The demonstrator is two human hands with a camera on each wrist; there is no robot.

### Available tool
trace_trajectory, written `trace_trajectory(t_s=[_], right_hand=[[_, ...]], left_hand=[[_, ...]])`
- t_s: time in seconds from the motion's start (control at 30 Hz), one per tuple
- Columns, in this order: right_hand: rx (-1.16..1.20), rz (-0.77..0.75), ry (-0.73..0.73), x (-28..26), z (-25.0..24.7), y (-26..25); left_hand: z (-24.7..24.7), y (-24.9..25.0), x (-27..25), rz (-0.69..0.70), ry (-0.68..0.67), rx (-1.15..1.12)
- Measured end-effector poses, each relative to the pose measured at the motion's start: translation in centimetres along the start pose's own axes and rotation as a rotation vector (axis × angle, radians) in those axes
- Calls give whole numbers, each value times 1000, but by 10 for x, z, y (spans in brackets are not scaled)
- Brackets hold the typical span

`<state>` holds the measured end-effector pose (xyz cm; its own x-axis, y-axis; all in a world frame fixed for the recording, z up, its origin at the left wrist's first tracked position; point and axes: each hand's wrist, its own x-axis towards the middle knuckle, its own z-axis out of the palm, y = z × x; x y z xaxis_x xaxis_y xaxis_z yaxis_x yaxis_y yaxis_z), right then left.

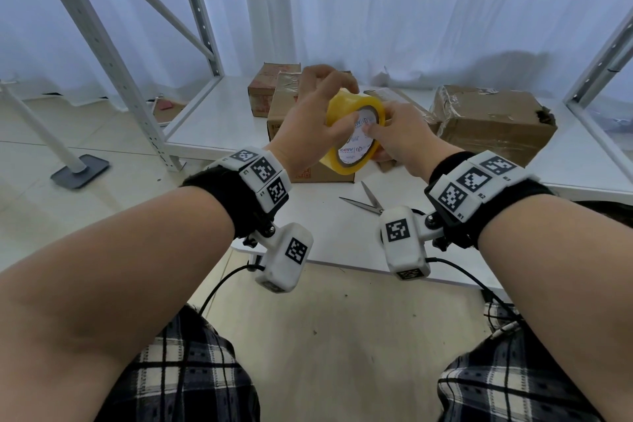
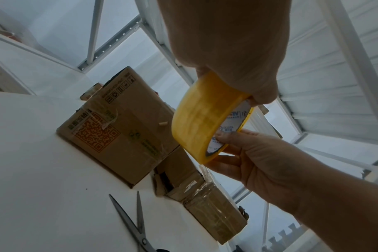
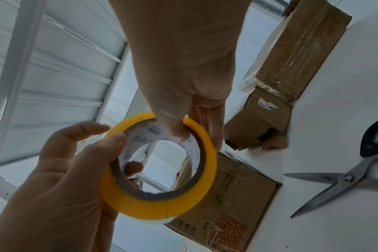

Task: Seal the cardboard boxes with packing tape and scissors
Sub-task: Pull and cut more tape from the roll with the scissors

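A yellow roll of packing tape [image 1: 354, 128] is held in the air above a cardboard box [image 1: 284, 116] that stands on the white shelf board. My left hand [image 1: 317, 113] grips the roll from the left, with a finger hooked inside the core [image 3: 132, 168]. My right hand [image 1: 399, 137] pinches the right side, thumb in the core [image 3: 176, 126] and fingers behind the rim. The tape roll [image 2: 196, 122] hangs tilted between both hands. Scissors [image 1: 364, 200] lie with their blades apart on the board in front of the box, with black handles [image 3: 376, 136]. No free tape end shows.
A crumpled, taped box [image 1: 493, 123] lies to the right and a smaller box [image 1: 270, 89] stands behind on the left. White rack uprights [image 1: 113, 62] rise at left and at far right [image 1: 599, 72]. The board's front edge [image 1: 342, 265] runs just beyond my wrists.
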<state>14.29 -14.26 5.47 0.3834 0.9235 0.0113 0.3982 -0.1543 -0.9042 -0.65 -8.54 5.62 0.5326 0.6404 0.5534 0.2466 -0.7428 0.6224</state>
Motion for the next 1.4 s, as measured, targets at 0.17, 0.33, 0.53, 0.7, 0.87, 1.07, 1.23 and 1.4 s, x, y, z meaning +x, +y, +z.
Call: trace_trajectory(t_s=[0.17, 0.33, 0.53, 0.7, 0.87, 1.07, 1.23, 1.4], right_hand=[[-11, 1, -10, 0, 2, 0], [9, -20, -16, 1, -1, 1], [160, 1, 0, 1, -7, 6], [-35, -192, 105, 2, -8, -10], [-81, -364, 130, -3, -4, -27], [-71, -381, 94, -3, 4, -28], [-108, -404, 106, -5, 3, -29], [-88, -403, 165, -4, 4, -28]], left_hand=[[-3, 3, 2, 1, -3, -66], [0, 6, -1, -14, -15, -26], [-10, 11, 0, -259, -201, -239], [-9, 15, 6, -197, -168, -200], [-14, 6, 15, -179, -61, -80], [-14, -5, 12, -203, -149, 25], [-14, -5, 12, -204, -136, 41], [-13, -10, 13, -210, -118, 61]])
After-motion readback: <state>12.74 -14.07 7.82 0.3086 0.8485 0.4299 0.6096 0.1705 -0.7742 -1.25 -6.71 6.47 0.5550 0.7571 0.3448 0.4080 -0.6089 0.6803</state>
